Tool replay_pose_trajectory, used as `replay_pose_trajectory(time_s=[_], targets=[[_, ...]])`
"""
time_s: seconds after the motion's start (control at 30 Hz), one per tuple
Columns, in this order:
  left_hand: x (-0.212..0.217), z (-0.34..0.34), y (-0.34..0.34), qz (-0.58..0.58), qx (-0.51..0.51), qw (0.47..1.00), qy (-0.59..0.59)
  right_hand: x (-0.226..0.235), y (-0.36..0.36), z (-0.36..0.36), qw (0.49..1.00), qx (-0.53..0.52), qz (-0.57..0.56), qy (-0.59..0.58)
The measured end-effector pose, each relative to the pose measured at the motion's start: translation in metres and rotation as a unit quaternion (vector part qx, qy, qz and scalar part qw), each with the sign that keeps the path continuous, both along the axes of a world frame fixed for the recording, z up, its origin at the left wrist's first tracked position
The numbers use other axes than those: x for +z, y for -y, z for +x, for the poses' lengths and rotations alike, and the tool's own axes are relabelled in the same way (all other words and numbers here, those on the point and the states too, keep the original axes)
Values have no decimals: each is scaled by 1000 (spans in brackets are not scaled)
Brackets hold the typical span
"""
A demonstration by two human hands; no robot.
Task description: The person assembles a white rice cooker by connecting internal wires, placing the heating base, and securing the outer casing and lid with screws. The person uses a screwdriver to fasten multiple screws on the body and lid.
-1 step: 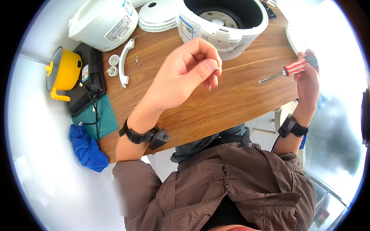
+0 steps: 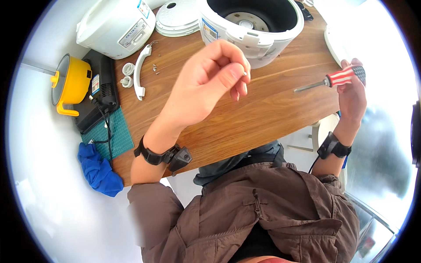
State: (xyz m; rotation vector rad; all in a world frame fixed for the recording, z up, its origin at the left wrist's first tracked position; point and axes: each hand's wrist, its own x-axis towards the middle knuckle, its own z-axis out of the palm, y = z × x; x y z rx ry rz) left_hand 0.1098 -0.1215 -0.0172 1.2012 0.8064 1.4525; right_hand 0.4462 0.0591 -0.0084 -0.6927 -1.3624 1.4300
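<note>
Left hand, frame centre, pinches a tiny pale piece, kind unclear, just below the open rice cooker; it is the nearer hand. Right hand, right of frame, grips a striped-handle screwdriver, shaft pointing leftward and slightly down.

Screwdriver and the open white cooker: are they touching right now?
Apart. The head view shows bare wooden tabletop between the screwdriver's shaft end and the open white cooker.

We see a brown jacket with a long zip at lower centre, a black garment beneath, grey-blue trousers, and black wrist straps bearing dark boxes.
</note>
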Motion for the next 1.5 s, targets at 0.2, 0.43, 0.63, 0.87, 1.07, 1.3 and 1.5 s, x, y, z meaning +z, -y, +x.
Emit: replay_pose_trajectory(time_s=[0.2,0.43,0.63,0.87,1.07,1.3,1.5], targets=[[-6,3,-4,107,85,987,83,-13,40,-29,988,122,23,-90],[-15,6,-6,116,123,963,208,-28,71,-79,987,113,-2,-114],[-18,4,-7,111,116,956,246,-35,77,-90,983,119,-14,-138],[-20,8,-9,104,121,954,255,-36,79,-95,980,125,-24,-150],[-16,14,-9,76,160,947,269,-38,84,-98,982,114,-23,-147],[-16,18,-9,94,205,947,229,-48,90,-101,991,79,94,-57],[-21,15,-13,109,208,968,84,-37,94,-64,956,232,24,177]])
